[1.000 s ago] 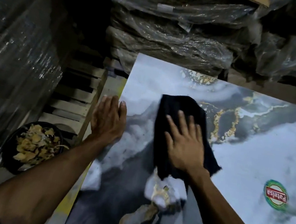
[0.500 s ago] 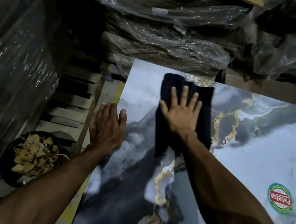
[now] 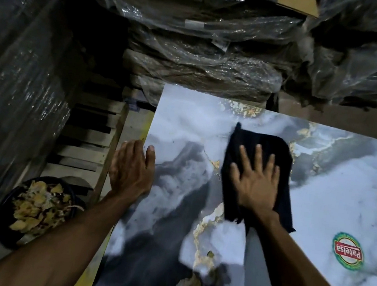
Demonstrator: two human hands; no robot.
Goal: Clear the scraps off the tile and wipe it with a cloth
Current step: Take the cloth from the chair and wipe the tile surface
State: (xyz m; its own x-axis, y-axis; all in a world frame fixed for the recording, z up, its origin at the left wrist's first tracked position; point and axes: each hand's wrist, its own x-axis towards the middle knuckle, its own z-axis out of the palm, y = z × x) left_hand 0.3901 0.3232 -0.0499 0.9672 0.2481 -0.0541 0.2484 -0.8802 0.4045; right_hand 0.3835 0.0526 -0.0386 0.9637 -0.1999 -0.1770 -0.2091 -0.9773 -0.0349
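A large glossy marble-patterned tile point(image 3: 333, 200), white, grey and gold, fills the right half of the view. A black cloth point(image 3: 258, 142) lies on its upper middle. My right hand point(image 3: 255, 180) presses flat on the cloth with fingers spread and straight. My left hand point(image 3: 131, 169) rests flat on the tile's left edge, thumb on the tile surface. A dark round bowl point(image 3: 2, 219) holding yellowish scraps point(image 3: 37, 209) sits on the floor at lower left, apart from the tile.
A red and green round sticker point(image 3: 347, 250) is on the tile at right. Plastic-wrapped stacks point(image 3: 195, 47) crowd the back and left. Wooden pallet slats point(image 3: 87, 139) lie between the tile and the wrapped stack on the left.
My right hand slid the cloth up toward the tile's far edge, then back down and to the right. My left hand stayed on the tile's left edge.
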